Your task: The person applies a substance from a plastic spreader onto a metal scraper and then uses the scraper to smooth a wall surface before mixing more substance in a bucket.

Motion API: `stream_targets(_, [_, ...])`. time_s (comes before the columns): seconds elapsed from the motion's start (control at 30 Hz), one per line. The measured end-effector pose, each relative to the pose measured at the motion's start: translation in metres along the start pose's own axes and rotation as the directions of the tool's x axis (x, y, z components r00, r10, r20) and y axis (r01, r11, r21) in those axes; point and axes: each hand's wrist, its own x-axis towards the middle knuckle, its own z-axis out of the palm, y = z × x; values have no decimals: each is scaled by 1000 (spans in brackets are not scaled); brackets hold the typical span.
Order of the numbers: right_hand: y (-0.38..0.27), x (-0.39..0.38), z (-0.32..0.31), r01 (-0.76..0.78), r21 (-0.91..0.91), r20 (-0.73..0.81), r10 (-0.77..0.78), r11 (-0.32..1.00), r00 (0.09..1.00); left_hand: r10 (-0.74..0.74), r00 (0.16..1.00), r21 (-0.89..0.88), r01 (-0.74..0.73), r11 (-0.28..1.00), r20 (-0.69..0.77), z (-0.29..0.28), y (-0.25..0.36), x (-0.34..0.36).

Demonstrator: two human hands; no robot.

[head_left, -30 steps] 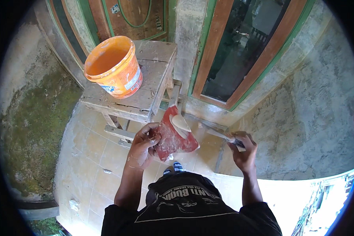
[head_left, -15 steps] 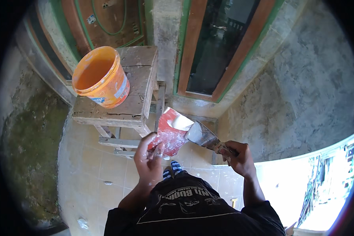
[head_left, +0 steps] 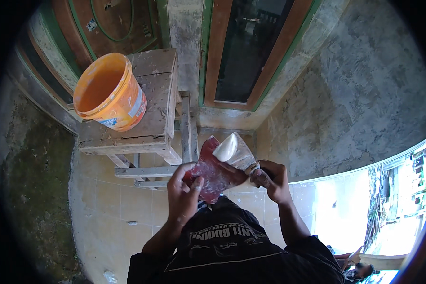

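At your far left an orange bucket [head_left: 110, 91] stands on the wooden worktop [head_left: 152, 124], near its left end and well apart from your hands, with a green-framed door behind it. Lower and nearer the middle, your left hand [head_left: 184, 195] is closed on the lower end of a red plastic pouch [head_left: 212, 170], fingers wrapped over its face, so the grip there is full of pouch. The pouch tilts up and to the right, in the air above the tiled floor [head_left: 113, 208] and just beside the worktop's legs. A putty knife [head_left: 235, 154] carrying a lump of white paste lies against the pouch's upper right edge. Your right hand [head_left: 270, 180] grips the knife's handle tightly, close beside the pouch. Rough grey wall [head_left: 345, 94] fills the right.
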Motion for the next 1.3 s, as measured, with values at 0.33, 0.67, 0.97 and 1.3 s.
stream_targets(0.33, [21, 5, -19, 269, -321, -202, -343, 908, 917, -300, 913, -281, 375, 883, 276, 16, -5, 42])
stream_targets(0.67, [29, 33, -110, 324, -891, 14, -693, 318, 721, -289, 846, -280, 440, 853, 448, 78, -22, 112])
stream_targets(0.97, [26, 44, -185, 183, -944, -64, -698, 274, 714, -305, 830, -291, 470, 834, 466, 126, -35, 174])
stream_targets(1.3, [31, 39, -220, -30, -65, -438, -1, 997, 899, -87, 972, -239, 140, 961, 219, 165, -30, 219])
